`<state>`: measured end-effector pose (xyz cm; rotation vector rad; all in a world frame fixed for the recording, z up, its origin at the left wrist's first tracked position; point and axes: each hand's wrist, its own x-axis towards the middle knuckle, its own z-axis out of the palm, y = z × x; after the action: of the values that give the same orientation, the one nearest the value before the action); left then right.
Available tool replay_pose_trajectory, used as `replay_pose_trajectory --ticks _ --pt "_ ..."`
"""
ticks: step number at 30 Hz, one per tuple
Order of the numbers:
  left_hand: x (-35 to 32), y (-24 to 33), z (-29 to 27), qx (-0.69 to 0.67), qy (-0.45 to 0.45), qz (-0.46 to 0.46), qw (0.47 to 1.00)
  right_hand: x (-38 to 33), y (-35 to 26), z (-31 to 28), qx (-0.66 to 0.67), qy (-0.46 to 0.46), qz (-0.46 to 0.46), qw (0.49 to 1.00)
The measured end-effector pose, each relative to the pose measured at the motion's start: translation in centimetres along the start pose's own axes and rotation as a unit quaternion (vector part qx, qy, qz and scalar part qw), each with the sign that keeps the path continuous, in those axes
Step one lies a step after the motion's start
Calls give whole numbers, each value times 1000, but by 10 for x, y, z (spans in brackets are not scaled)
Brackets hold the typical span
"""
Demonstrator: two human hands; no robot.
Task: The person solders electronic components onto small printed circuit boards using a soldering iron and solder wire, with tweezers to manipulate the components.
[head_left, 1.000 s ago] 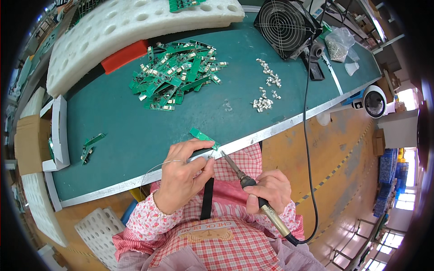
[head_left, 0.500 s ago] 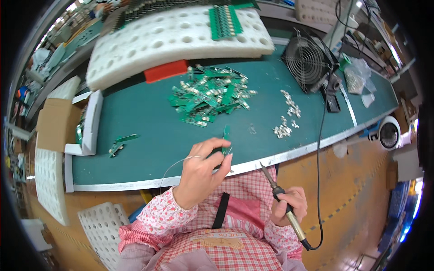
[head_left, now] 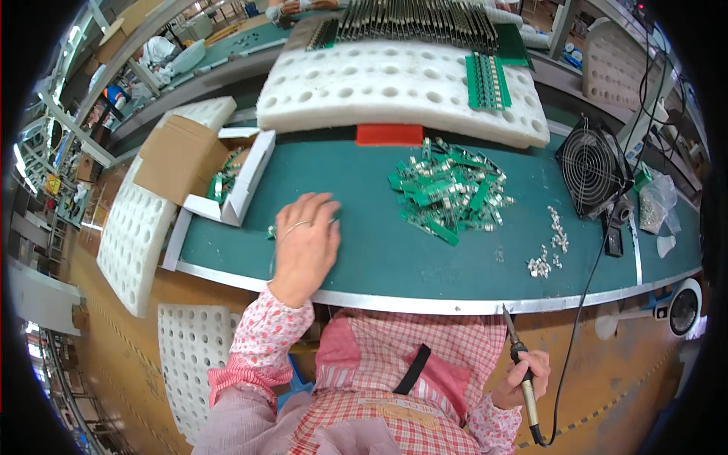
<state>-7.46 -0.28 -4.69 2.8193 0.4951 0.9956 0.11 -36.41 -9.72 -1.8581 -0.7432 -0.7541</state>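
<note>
My left hand [head_left: 302,246] is palm down over the left part of the green table mat, its fingers reaching forward. A thin solder wire [head_left: 274,262] runs across its fingers. Bits of small green circuit boards [head_left: 271,231] show at its left side; whatever lies under the palm is hidden. My right hand [head_left: 523,378] is closed round the handle of a soldering iron [head_left: 528,398] in front of the table. The iron's tip points up at the metal table edge. A heap of small green circuit boards [head_left: 447,189] lies at the middle right of the mat.
An open carton [head_left: 250,182] with green boards stands at the left. White foam blocks [head_left: 402,91] with a red piece [head_left: 389,135] below lie at the back. Small metal parts [head_left: 540,265], a black fan [head_left: 591,167] and a plastic bag [head_left: 656,205] sit right. The iron's cable [head_left: 580,311] crosses the edge.
My left hand has moved left from in front of the board heap; the small board it held no longer shows. My right hand keeps the iron near the table edge. The view has shifted left.
</note>
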Motion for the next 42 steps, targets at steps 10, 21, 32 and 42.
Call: replay_pose_trajectory --ticks 10,21,32,42 --pt "-21 15 3 -18 -85 39 995 11 -23 14 -6 -51 53 997" --pt "-44 95 0 -139 -119 195 964 31 -47 52 -12 -180 -14 983" --pt "-38 57 -7 -162 -149 50 974 26 -16 42 -30 -124 93 987" --pt "-9 62 9 -103 -194 -2 976 27 -13 39 -38 -89 80 992"
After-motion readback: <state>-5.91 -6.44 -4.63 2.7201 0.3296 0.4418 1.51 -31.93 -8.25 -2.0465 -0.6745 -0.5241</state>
